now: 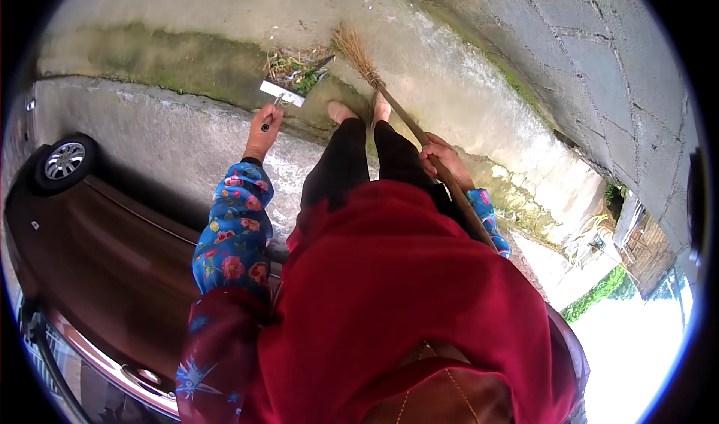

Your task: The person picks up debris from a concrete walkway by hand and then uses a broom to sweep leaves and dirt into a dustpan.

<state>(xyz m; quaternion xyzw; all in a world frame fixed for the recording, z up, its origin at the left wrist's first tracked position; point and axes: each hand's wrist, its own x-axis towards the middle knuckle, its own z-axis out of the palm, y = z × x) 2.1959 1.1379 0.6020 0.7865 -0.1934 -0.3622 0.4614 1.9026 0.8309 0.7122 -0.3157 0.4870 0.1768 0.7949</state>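
Observation:
My left hand (262,130) is closed round the handle of a dustpan (281,93), whose white back edge faces me. Dry straw, leaves and green weeds (296,68) lie heaped in the pan, hiding most of its floor. In my right hand (447,160) is the wooden stick of a broom (404,117), slanting from beside my body up toward the far ground. Its splayed straw bristles (352,50) rest on or just over the concrete, to the right of the dustpan and a little apart from it.
A brown car (105,267) with a wheel (66,160) stands at the left. A low concrete ledge (165,110) runs between it and the mossy ground (172,59). A grey block wall (584,65) rises at the right. My feet (343,111) are just below the broom head.

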